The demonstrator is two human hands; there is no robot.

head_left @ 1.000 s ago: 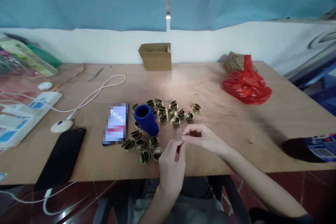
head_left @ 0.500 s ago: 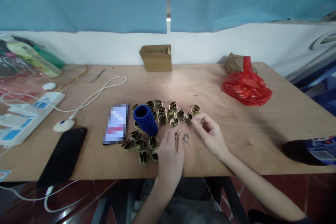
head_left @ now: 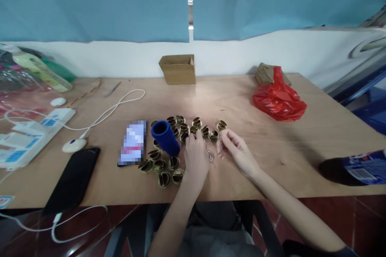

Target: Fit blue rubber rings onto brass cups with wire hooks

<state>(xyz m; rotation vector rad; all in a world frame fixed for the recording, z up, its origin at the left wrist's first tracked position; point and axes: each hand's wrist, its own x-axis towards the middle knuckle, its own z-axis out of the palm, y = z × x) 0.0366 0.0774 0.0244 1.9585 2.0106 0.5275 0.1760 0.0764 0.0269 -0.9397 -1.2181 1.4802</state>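
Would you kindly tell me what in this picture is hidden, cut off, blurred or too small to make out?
Head view only:
- Phone screen: pixelated.
- Wire bits between the hands: too small.
- Left hand: its back hides whatever the fingers pinch.
- Right hand: curled fingers hide any grip.
- Bottle: cut by the right edge.
- Box: wall hides its inside.

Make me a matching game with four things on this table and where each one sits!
Things:
1. cardboard box
2. red bag
3. blue ribbed tube
4. black phone

Places:
A. near the front left edge of the table
B. among the brass caps, mid-table
C. at the back, against the white wall
D. on the right side of the table, towards the back

Pairs: 1-C, 2-D, 3-B, 4-A
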